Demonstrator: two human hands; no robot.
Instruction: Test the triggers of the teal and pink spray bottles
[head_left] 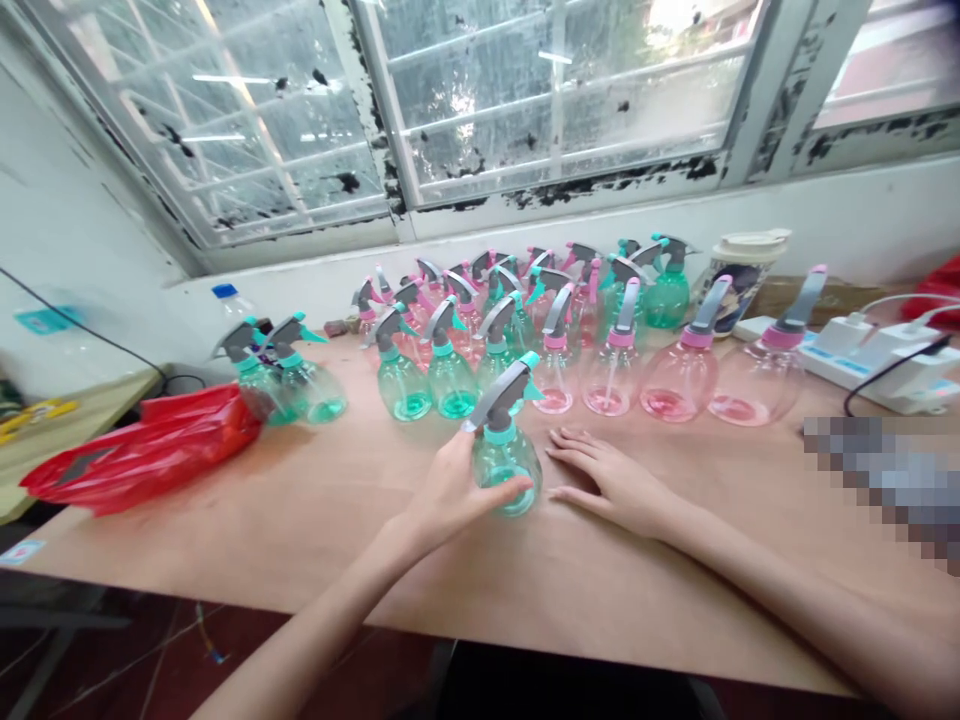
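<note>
My left hand is wrapped round the body of a green spray bottle, thumb across its front. The bottle stands upright on the table, its grey and teal spray head tilted up to the right. Just right of it, my right hand lies on the tabletop with fingers stretched toward the bottle and a small gap between. Behind the held bottle stand more green spray bottles. A row of pink spray bottles stands behind my right hand.
Two green spray bottles stand at the left beside a red plastic bag. Many more crowd the back by the window wall. A patterned cup and a white power strip with plugged-in chargers are at the right. A blurred patch covers something at the right edge.
</note>
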